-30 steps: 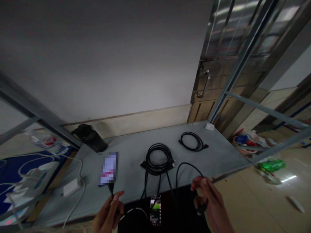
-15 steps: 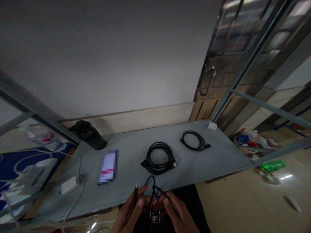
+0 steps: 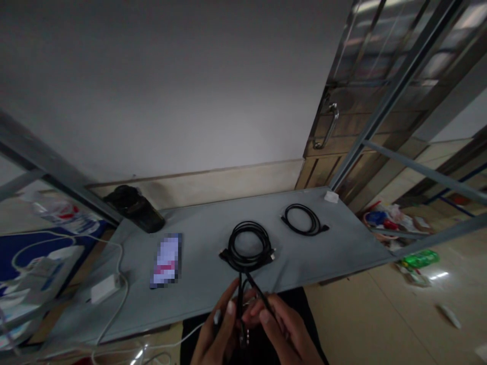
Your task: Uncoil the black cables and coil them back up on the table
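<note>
At the table's near edge, above my lap, a black cable [image 3: 241, 299] runs between both hands. My left hand [image 3: 218, 324] is closed on one part of it, with a plug end showing by the thumb. My right hand [image 3: 279, 324] pinches another strand, which slants up toward the left. The rest of the held cable is dark against my clothes and hard to make out. Just beyond my fingers, a thick coil of black cable [image 3: 249, 264] lies on the table, its plugs at either side. A smaller coiled black cable [image 3: 315, 223] rests farther right.
On the grey table [image 3: 205, 238] are a phone [image 3: 166, 259], a dark bottle [image 3: 139, 210] on its side, a white adapter [image 3: 105, 289] with a white cord, and a small white piece [image 3: 331, 196]. Metal posts [image 3: 375, 121] rise at the sides. A wall stands behind.
My hands have shifted slightly right, and the cable loop between them has drawn into closer, straighter strands. The plug end by my left hand has dropped lower. The coils stay put.
</note>
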Demonstrator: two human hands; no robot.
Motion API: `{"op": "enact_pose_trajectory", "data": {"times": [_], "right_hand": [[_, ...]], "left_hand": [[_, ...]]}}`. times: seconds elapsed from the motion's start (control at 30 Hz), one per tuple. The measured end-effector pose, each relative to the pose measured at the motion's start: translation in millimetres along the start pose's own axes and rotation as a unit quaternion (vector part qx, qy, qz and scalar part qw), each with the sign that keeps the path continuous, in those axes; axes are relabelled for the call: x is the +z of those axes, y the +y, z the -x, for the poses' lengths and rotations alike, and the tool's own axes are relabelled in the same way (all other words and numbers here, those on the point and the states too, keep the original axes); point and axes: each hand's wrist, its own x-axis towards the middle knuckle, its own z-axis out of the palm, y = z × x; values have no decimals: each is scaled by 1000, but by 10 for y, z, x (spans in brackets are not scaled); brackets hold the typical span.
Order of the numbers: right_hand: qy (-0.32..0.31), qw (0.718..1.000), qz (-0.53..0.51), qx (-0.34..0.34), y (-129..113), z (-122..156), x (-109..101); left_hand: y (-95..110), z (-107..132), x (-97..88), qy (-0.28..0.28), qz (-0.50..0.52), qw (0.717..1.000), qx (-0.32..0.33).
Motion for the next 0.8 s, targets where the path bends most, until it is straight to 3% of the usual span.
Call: {"op": "enact_pose_trajectory", "data": {"times": [0.23,0.33,0.43,0.53,0.67,0.8], "right_hand": [[-28,979,156,-129,154,-40,-19],[-80,965,205,-141,223,-54,-62],[-101,934,305,-158,381,-71,-95],[-95,893,400,-184,582,-101,-86],[-98,863,463,-175,698,-162,-68],[-55,828,521,-199,677,-274,-152]], "left_hand": [[108,-48,3,7,93,995,-31],[186,-62,-55,2,126,991,-35],[252,-66,-62,4,126,992,-24],[310,-79,32,-46,138,989,-26],[408,-112,225,-145,189,971,-13],[546,-179,340,-158,173,972,-36]]}}
